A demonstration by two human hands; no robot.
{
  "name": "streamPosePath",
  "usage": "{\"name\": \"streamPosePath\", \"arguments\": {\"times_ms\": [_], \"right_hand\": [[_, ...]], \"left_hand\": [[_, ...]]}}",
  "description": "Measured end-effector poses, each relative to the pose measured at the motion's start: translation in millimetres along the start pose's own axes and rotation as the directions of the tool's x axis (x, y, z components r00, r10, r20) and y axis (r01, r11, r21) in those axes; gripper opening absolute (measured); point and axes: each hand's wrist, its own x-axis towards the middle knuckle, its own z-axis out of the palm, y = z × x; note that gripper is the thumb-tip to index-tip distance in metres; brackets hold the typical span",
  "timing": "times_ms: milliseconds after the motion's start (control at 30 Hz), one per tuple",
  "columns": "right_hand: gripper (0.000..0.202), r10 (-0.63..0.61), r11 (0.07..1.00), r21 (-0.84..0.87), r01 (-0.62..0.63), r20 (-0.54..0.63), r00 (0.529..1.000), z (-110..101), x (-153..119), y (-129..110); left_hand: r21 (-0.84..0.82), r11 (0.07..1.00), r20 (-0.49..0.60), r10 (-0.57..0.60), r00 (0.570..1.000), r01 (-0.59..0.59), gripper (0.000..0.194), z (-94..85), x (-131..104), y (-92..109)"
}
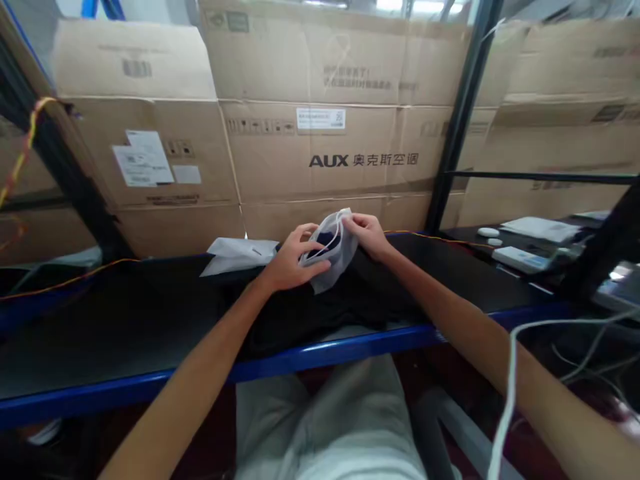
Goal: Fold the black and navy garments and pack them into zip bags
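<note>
A translucent white bag (333, 270) is held up over the black tabletop, its mouth open towards me, with something dark blue (326, 241) inside. My left hand (297, 257) has its fingers around the bag's left rim, the fingertips at the opening. On the other side, my right hand (367, 233) pinches the bag's upper right edge. Black cloth (305, 313) lies on the table beneath both hands. Left of my left hand, a flat white bag (240, 255) rests near the back of the table.
Large cardboard boxes (275, 160) stand behind the table (100, 333), which has a blue front edge. Dark metal posts rise left and right. At right are a small white box (521, 259), white packets (540, 229) and a white cable (511, 380) crossing my right forearm.
</note>
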Motion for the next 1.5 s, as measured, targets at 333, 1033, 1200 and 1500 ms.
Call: {"name": "streamPosePath", "arguments": {"times_ms": [333,1033,1200,1500], "right_hand": [[0.042,0.051,0.998,-0.020,-0.053,-0.094,0.994,-5.0,1.3,-24.7],[0.033,0.455,0.854,0.069,-0.516,0.382,0.804,9.0,-13.0,-27.6],[0.037,0.411,0.893,0.026,-0.449,0.360,0.838,14.2,-15.7,-28.2],[0.036,0.274,0.959,-0.118,-0.257,0.160,0.948,20.4,-14.2,-10.3]], "left_hand": [[-0.456,0.874,-0.004,-0.190,0.982,0.167,0.058,-10.9,4.5,6.5],[-0.612,0.625,0.249,-0.428,0.869,0.484,0.039,-5.3,1.9,14.0],[-0.687,0.584,0.163,-0.456,0.875,0.433,0.040,1.7,3.8,15.3],[-0.627,0.555,0.248,-0.523,0.816,0.547,0.052,6.7,3.5,11.4]]}}
